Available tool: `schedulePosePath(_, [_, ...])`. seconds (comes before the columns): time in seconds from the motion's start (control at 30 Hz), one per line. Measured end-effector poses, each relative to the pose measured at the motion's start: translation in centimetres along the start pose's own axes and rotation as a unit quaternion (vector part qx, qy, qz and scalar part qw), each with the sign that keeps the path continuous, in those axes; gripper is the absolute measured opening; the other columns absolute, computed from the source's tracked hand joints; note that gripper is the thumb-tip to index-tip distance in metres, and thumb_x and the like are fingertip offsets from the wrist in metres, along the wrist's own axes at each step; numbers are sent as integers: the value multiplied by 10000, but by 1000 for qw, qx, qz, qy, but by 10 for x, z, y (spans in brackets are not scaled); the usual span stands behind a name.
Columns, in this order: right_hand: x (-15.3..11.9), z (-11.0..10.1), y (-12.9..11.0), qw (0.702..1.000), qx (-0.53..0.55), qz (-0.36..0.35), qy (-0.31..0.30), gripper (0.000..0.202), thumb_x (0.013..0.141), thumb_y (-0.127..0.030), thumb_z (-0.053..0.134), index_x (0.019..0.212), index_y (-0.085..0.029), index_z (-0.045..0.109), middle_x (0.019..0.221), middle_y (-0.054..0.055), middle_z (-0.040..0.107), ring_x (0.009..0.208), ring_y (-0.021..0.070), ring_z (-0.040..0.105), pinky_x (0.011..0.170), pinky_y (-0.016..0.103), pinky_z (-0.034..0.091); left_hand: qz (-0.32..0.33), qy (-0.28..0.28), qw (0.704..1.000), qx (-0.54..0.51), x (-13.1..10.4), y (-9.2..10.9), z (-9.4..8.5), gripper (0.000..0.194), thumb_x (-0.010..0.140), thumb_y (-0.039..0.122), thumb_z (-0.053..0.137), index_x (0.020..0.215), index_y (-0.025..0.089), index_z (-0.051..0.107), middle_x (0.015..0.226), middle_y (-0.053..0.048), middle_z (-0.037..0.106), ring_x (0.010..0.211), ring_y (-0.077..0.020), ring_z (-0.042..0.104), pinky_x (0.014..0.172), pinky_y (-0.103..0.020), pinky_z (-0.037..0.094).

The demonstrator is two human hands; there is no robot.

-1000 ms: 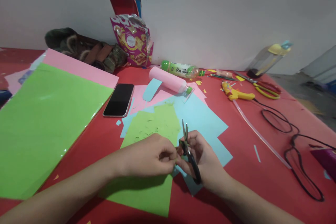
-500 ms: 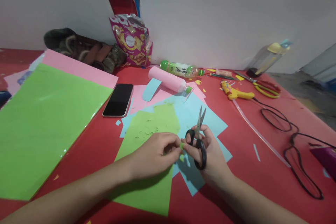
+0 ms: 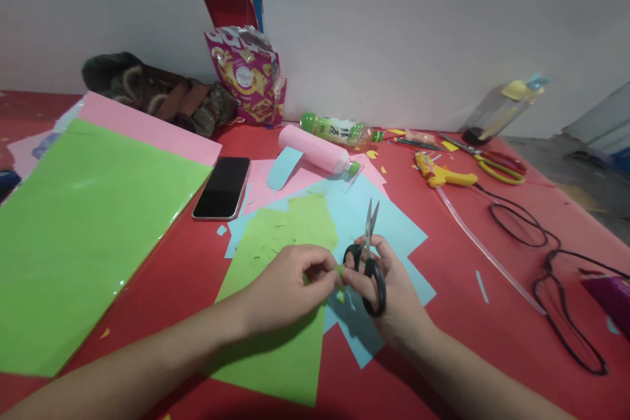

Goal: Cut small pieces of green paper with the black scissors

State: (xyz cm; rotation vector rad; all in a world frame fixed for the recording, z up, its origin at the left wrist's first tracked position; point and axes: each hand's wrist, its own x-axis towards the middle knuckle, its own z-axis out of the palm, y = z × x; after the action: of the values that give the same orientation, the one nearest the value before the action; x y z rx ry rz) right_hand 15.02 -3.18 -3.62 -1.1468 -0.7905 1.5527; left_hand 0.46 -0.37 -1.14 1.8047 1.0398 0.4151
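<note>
Between the fingertips of both hands sits a small piece of green paper (image 3: 340,270). My left hand (image 3: 300,279) is closed in a pinch on its left side. My right hand (image 3: 394,292) pinches the other side with thumb and finger. That same hand has black-handled scissors (image 3: 368,243) hooked on its fingers, blades slightly parted and pointing up, away from the paper piece. Beneath the hands lie a cut green sheet (image 3: 275,354) and light blue paper (image 3: 388,216). A tiny green scrap (image 3: 340,297) shows just below the fingers.
Left of the hands are a phone (image 3: 222,188) and a large wrapped green sheet (image 3: 98,230). Behind them lie a pink-wrapped bottle (image 3: 315,149), a tea bottle (image 3: 339,129) and a snack bag (image 3: 249,79). A yellow glue gun (image 3: 443,172) and its black cord (image 3: 556,275) are at right.
The scissors have tipped slightly to the left, and my right hand has shifted a little the same way. Both hands still pinch the small green paper piece.
</note>
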Motion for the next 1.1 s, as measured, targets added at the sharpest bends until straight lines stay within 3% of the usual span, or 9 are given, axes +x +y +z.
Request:
schedulePosePath(0.2, [-4, 1, 1, 998, -2, 27, -58, 390, 609, -282, 696, 851, -233, 393, 672, -59, 461, 598, 89, 472, 582, 235, 364, -9, 62, 995, -75, 2, 0, -10, 148, 759, 211, 422, 627, 151, 454, 558, 48, 417, 535, -77, 405, 504, -177, 337])
schedulePosePath(0.33, [-7, 4, -1, 992, -22, 50, -118, 500, 548, -401, 723, 867, -239, 373, 725, -49, 430, 639, 103, 481, 587, 254, 357, -3, 99, 990, -95, 1, 1, -15, 158, 767, 230, 428, 633, 151, 454, 552, 51, 413, 521, -71, 401, 494, -174, 337])
schedulePosePath(0.57, [-8, 1, -1, 975, -58, 27, -211, 545, 575, -544, 642, 931, -248, 354, 806, -9, 429, 741, 142, 464, 641, 297, 363, -2, 114, 989, -94, 0, 3, -17, 163, 769, 229, 421, 634, 150, 466, 560, 40, 437, 515, -73, 412, 489, -180, 342])
schedulePosePath(0.73, [-8, 0, -3, 973, -76, -1, -220, 504, 627, -555, 591, 950, -232, 378, 816, 3, 415, 764, 142, 405, 673, 293, 335, 6, 106, 988, -113, -1, 4, -15, 170, 769, 203, 426, 607, 155, 447, 545, 54, 414, 512, -67, 402, 496, -177, 336])
schedulePosePath(1.1, [-9, 0, -3, 974, -52, 9, -220, 458, 641, -535, 594, 922, -232, 398, 805, -2, 420, 734, 130, 396, 648, 277, 323, 1, 98, 988, -121, -3, 7, -14, 168, 769, 169, 425, 605, 148, 455, 543, 56, 406, 520, -65, 396, 506, -174, 333])
